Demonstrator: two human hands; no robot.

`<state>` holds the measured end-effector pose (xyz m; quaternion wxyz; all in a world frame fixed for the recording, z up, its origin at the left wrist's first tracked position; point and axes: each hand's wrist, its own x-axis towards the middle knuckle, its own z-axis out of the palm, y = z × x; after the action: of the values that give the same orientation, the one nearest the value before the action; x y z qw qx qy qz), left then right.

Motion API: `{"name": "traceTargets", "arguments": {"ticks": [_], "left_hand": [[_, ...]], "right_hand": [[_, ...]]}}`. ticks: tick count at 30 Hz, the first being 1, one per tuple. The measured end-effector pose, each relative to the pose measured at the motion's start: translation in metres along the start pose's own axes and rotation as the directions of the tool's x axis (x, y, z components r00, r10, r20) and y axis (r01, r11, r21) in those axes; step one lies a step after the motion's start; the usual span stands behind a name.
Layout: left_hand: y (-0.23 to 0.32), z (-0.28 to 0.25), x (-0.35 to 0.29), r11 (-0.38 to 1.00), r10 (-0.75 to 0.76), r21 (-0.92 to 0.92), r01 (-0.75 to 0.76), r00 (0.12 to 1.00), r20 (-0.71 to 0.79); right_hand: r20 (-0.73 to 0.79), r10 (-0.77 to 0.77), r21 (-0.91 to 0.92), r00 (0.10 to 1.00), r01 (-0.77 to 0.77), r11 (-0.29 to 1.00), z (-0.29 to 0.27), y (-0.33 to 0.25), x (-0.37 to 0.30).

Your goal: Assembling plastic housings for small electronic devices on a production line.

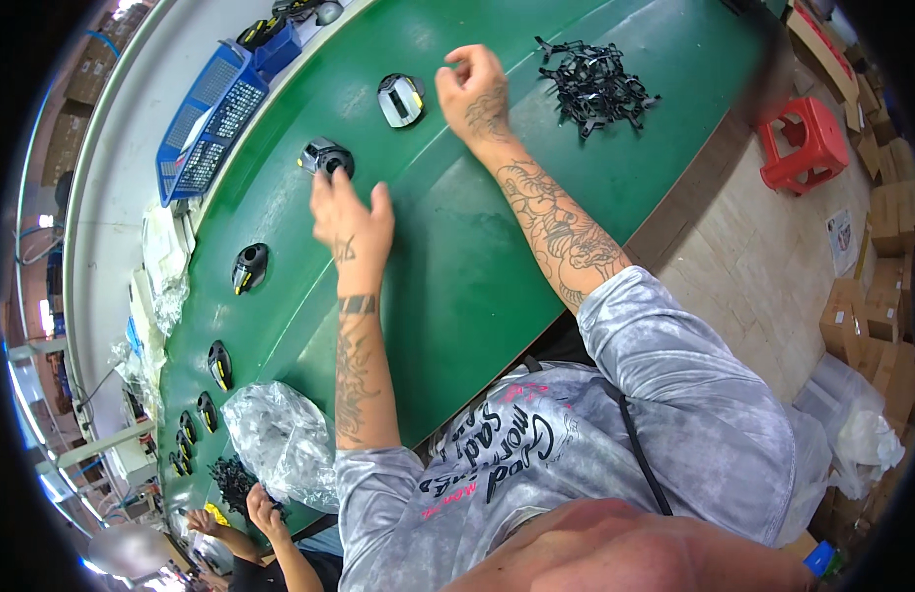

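Note:
My left hand (354, 219) reaches over the green table with its fingers stretched out and the thumb apart. Its fingertips overlap the near edge of a grey and black plastic housing (321, 153) with a yellow mark; whether they touch it I cannot tell. Farther right, my right hand (474, 91) is raised with its fingers curled together, and what they hold, if anything, is hidden. Between the hands, toward the far side, lies a light grey housing (400, 101) with a dark slot and yellow edge. Right of my right hand is a pile of small black plastic clips (597, 87).
More black and yellow housings (249, 268) run leftward along the green table (447, 266). A blue basket (206, 128) stands beyond the far edge. A clear plastic bag (278, 439) lies near a co-worker's hands (263, 510). A red stool (805, 143) and cardboard boxes (852, 314) are at right.

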<state>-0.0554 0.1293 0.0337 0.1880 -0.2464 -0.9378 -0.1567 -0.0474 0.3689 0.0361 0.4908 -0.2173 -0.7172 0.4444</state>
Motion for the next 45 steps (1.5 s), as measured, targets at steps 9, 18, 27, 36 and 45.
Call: {"name": "traceTargets", "arguments": {"ticks": [9, 18, 27, 36, 45], "left_hand": [[0.097, 0.067, 0.062, 0.995, -0.037, -0.083, 0.049, 0.988, 0.149], [0.082, 0.074, 0.064, 0.951, -0.253, -0.171, 0.259, 0.966, 0.054], [0.034, 0.002, -0.068, 0.816, 0.074, -0.566, -0.116, 0.993, -0.097], [-0.004, -0.036, -0.094, 0.934, -0.016, -0.355, 0.031, 0.999, 0.043], [-0.033, -0.038, -0.099, 0.686, -0.159, -0.722, 0.097, 0.987, -0.019]], "right_hand": [[-0.030, -0.111, -0.641, 0.993, 0.066, 0.764, -0.036, 0.039, 0.027], [0.116, 0.342, -0.869, 0.933, -0.072, 0.489, -0.039, 0.034, 0.035], [0.151, 0.278, -0.750, 0.949, -0.074, 0.658, -0.046, 0.038, 0.031], [0.159, 0.118, -0.766, 0.980, 0.047, 0.641, -0.032, 0.041, 0.032], [0.163, -0.005, -0.275, 0.987, 0.050, 0.960, -0.011, -0.017, 0.000]]}}
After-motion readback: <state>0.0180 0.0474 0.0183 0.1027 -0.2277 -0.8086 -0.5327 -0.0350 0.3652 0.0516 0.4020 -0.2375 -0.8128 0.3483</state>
